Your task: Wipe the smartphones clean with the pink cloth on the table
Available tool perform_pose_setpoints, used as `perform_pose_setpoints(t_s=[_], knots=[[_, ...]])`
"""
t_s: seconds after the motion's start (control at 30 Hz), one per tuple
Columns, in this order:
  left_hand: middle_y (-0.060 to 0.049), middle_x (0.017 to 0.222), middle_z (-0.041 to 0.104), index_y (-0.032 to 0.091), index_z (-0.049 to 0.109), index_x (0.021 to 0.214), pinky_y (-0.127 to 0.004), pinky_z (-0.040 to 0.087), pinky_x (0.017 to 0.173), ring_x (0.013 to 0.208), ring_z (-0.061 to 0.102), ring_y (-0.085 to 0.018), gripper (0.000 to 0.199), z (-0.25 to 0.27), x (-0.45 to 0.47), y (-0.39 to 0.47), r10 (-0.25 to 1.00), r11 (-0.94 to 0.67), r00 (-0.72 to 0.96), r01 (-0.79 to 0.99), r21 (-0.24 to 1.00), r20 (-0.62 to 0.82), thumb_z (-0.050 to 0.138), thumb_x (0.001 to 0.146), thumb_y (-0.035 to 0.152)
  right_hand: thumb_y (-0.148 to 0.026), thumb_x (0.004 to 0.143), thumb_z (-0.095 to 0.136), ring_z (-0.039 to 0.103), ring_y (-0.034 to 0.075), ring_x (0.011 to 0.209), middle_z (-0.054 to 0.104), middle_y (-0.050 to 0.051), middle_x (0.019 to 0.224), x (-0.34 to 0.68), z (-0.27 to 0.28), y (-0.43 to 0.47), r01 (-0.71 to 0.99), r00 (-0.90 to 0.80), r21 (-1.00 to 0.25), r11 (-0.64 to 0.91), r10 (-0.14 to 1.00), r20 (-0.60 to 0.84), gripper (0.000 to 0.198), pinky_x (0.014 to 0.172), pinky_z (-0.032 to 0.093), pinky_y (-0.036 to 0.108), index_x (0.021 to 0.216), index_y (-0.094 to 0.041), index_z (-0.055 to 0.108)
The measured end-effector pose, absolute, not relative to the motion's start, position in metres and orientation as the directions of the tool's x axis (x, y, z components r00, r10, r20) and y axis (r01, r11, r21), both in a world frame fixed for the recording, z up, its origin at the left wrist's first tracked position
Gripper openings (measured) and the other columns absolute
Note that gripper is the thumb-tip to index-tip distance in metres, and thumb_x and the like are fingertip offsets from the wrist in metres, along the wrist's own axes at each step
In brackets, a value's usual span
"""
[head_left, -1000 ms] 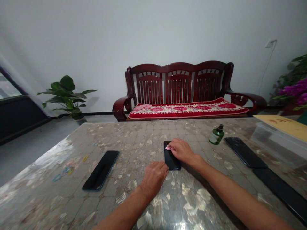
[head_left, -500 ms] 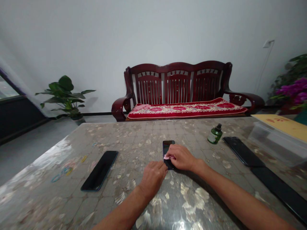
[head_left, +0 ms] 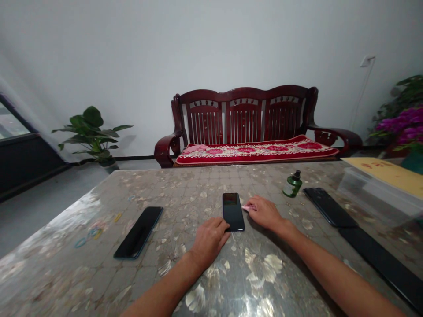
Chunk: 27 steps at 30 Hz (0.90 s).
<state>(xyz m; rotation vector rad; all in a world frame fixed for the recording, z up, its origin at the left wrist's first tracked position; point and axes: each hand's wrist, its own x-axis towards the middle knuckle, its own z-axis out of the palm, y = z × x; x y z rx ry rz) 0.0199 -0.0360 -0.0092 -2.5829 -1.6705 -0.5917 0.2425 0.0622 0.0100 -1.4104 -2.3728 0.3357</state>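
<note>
A black smartphone (head_left: 233,213) lies face up at the middle of the table, its dark screen showing a faint reflection near the top. My left hand (head_left: 210,237) rests at its lower left, fingertips holding that edge. Just off the phone's right side is my right hand (head_left: 265,214), closed around a small pink cloth (head_left: 248,207). Most of the cloth is hidden in the fingers. Another smartphone (head_left: 139,232) lies face up, tilted, to the left of my left hand.
A green pump bottle (head_left: 292,184) stands right of my right hand. Beyond it lie two more dark phones, one nearer the back (head_left: 330,207) and one in front (head_left: 380,259). A clear plastic box (head_left: 370,193) is at the right. Coloured rubber bands (head_left: 94,232) lie left.
My right hand has moved right with the pink cloth, off the phone's screen, uncovering it. My left hand stays at the phone's lower left edge. The view has shifted slightly.
</note>
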Motion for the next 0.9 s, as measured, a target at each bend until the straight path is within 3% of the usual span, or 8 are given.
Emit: perform_pose_setpoints(t_s=[0.2, 0.4, 0.57, 0.67, 0.77, 0.83, 0.9], knots=[[-0.003, 0.101, 0.066, 0.022, 0.066, 0.103, -0.029, 0.051, 0.085, 0.096, 0.064, -0.019, 0.015, 0.003, 0.021, -0.031, 0.895, -0.435, 0.394, 0.876, 0.210, 0.211, 0.065, 0.089, 0.020, -0.031, 0.095, 0.054, 0.063, 0.020, 0.097, 0.069, 0.008, 0.104, 0.255, 0.009, 0.055, 0.755, -0.443, -0.438, 0.488, 0.872, 0.209, 0.025, 0.083, 0.045, 0.028, 0.110, -0.019, 0.070], [-0.007, 0.115, 0.064, 0.022, 0.064, 0.114, -0.032, 0.050, 0.093, 0.105, 0.063, -0.021, 0.030, 0.010, 0.009, -0.025, 0.884, -0.461, 0.454, 0.802, 0.379, 0.114, 0.062, 0.084, 0.017, -0.021, 0.094, 0.051, 0.062, 0.020, 0.110, 0.068, 0.008, 0.118, 0.282, 0.053, -0.029, 0.583, -0.455, -0.554, 0.594, 0.804, 0.383, 0.030, 0.098, 0.048, 0.034, 0.120, -0.023, 0.067], [-0.009, 0.116, 0.066, 0.022, 0.064, 0.116, -0.037, 0.052, 0.088, 0.094, 0.067, -0.023, 0.034, 0.003, -0.021, -0.008, 0.922, -0.372, 0.380, 0.805, 0.461, 0.081, 0.052, 0.087, 0.036, -0.017, 0.094, 0.051, 0.069, 0.018, 0.081, 0.073, 0.004, 0.088, 0.328, 0.054, -0.135, 0.604, -0.316, -0.517, 0.607, 0.778, 0.543, 0.029, 0.074, 0.057, 0.029, 0.112, -0.030, 0.069], [-0.010, 0.118, 0.068, 0.019, 0.063, 0.119, -0.038, 0.053, 0.085, 0.090, 0.069, -0.025, 0.045, -0.001, -0.039, 0.005, 0.966, -0.258, 0.235, 0.849, 0.461, 0.107, 0.048, 0.087, 0.047, -0.020, 0.091, 0.057, 0.071, 0.019, 0.085, 0.075, 0.002, 0.093, 0.380, 0.022, -0.189, 0.787, -0.148, -0.442, 0.430, 0.827, 0.542, 0.030, 0.076, 0.058, 0.029, 0.115, -0.035, 0.069], [-0.008, 0.101, 0.075, 0.020, 0.068, 0.100, -0.036, 0.053, 0.084, 0.091, 0.069, -0.027, 0.043, -0.007, -0.051, 0.012, 0.985, -0.171, 0.153, 0.867, 0.468, 0.076, 0.042, 0.089, 0.051, -0.034, 0.092, 0.055, 0.072, 0.024, 0.095, 0.074, 0.006, 0.105, 0.458, -0.016, -0.247, 0.928, 0.103, -0.367, 0.064, 0.902, 0.418, 0.027, 0.083, 0.058, 0.038, 0.115, -0.035, 0.070], [-0.007, 0.097, 0.076, 0.021, 0.069, 0.090, -0.038, 0.053, 0.085, 0.091, 0.070, -0.028, 0.043, -0.012, -0.054, 0.011, 0.989, -0.143, 0.117, 0.887, 0.440, 0.086, 0.039, 0.088, 0.051, -0.049, 0.090, 0.054, 0.073, 0.029, 0.083, 0.074, 0.013, 0.097, 0.507, -0.035, -0.290, 0.936, 0.267, -0.322, -0.145, 0.887, 0.377, 0.030, 0.070, 0.058, 0.043, 0.104, -0.032, 0.074], [-0.007, 0.098, 0.076, 0.022, 0.069, 0.089, -0.038, 0.053, 0.086, 0.092, 0.070, -0.029, 0.043, -0.015, -0.055, 0.008, 0.990, -0.131, 0.098, 0.893, 0.431, 0.099, 0.038, 0.087, 0.051, -0.057, 0.093, 0.045, 0.070, 0.028, 0.065, 0.070, 0.021, 0.080, 0.538, -0.042, -0.330, 0.922, 0.370, -0.287, -0.260, 0.809, 0.457, 0.044, 0.060, 0.055, 0.044, 0.085, -0.028, 0.076]])
